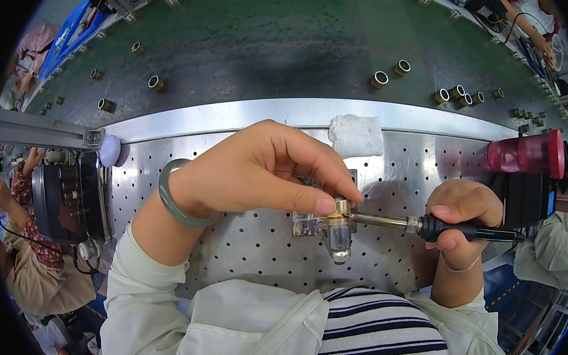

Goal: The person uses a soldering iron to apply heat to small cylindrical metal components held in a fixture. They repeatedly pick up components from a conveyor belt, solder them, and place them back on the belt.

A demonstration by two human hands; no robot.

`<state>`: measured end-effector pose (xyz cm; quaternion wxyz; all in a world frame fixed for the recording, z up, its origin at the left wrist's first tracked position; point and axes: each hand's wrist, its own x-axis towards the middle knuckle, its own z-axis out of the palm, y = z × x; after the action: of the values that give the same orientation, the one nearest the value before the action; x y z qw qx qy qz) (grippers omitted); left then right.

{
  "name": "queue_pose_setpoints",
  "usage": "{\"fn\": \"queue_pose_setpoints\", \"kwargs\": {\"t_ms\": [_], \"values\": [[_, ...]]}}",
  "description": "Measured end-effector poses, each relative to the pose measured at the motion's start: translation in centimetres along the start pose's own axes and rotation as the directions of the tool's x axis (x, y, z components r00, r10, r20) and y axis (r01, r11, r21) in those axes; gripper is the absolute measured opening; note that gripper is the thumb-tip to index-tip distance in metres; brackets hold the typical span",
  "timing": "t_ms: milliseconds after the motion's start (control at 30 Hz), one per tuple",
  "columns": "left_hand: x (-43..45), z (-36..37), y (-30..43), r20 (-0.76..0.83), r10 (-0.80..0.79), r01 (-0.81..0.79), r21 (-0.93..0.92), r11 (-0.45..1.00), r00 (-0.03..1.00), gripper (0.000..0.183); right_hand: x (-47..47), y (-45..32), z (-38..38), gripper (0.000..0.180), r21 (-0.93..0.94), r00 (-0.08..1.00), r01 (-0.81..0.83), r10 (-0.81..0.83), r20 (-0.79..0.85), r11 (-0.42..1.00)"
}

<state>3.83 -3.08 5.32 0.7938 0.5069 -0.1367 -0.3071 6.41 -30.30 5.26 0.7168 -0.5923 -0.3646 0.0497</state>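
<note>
My left hand (pixel 283 167), with a jade-like bangle on its wrist, pinches a small brass-coloured cylindrical part (pixel 342 206) between thumb and fingers. That part sits at the upper end of a metal holding fixture (pixel 339 238) with a rounded end towards me. Copper-coloured fine wire shows around the part near my thumb. In my right hand (pixel 459 213) is a soldering iron (pixel 385 220) with a black handle, pointing left. Its tip meets or nearly meets the part beside the wire; exact contact cannot be told. My fingers hide some of the fixture's base plate (pixel 303 224).
Beyond the perforated metal worktop (pixel 249 250) runs a green conveyor belt (pixel 264 54) carrying several metal cylinders (pixel 380 79). A folded white cloth (pixel 356 136) lies at the worktop's far edge. A pink container (pixel 525 156) stands right, a black device (pixel 68 199) left. Other people work on both sides.
</note>
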Motion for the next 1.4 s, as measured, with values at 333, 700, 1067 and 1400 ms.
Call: {"fn": "queue_pose_setpoints", "kwargs": {"t_ms": [333, 700, 1067, 1400], "values": [[-0.1, 0.3, 0.4, -0.023, -0.066, 0.066, 0.000, 0.998, 0.998, 0.027, -0.1, -0.4, 0.1, 0.021, -0.031, 0.999, -0.048, 0.047, -0.018, 0.998], [-0.1, -0.3, 0.1, -0.025, -0.099, 0.100, 0.044, 0.994, 0.995, 0.039, 0.0, 0.0, -0.2, 0.018, 0.101, 0.993, -0.002, 0.014, -0.118, 0.995], [0.1, -0.1, -1.3, -0.042, 0.074, -0.078, -0.089, 0.993, 0.996, 0.022, -0.2, -0.2, 0.7, 0.019, 0.169, 0.989, -0.102, 0.119, -0.090, 0.980], [0.0, 0.5, -1.0, -0.068, 0.136, -0.140, -0.049, 0.989, 0.988, 0.016, -0.4, -0.6, 0.8, 0.020, 0.102, 0.983, -0.130, 0.142, -0.117, 0.986]]}}
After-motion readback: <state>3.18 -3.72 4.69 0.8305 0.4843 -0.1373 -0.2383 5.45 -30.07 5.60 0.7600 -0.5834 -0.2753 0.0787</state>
